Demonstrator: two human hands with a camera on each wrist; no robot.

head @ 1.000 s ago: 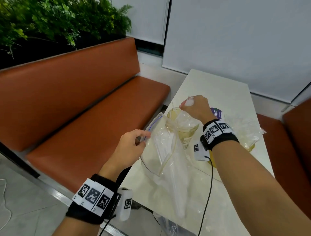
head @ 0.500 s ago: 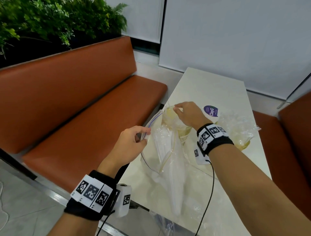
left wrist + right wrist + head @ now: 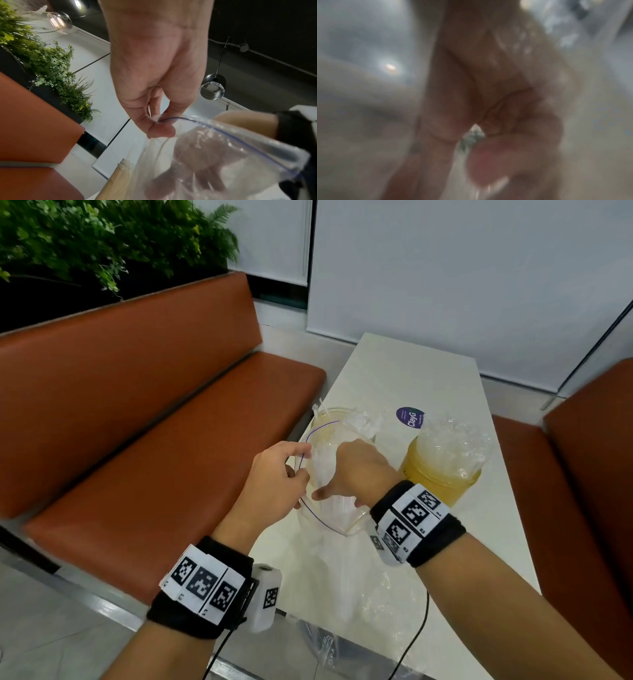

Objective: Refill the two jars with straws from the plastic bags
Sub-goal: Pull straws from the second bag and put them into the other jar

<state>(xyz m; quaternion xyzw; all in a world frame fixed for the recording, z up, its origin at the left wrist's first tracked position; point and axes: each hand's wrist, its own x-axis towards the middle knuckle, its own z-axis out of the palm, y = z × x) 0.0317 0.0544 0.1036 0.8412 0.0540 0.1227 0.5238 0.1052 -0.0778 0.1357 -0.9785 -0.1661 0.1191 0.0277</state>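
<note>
A clear zip bag with a blue seal line lies on the white table, its mouth lifted. My left hand pinches the bag's rim between thumb and finger. My right hand reaches down inside the bag and shows through the plastic. In the blurred right wrist view its fingers curl round a whitish bundle of straws. Behind the bag stands a glass jar with a few wrapped straws poking out. A second, yellowish jar stands to the right under crumpled clear plastic.
A purple round sticker lies on the table behind the jars. Orange benches run along the left and right of the narrow table. More clear plastic hangs over the near table edge. Plants top the left bench back.
My right hand has left the far jar, come back toward me and gone down into the bag. My left hand has kept its pinch on the bag's rim.
</note>
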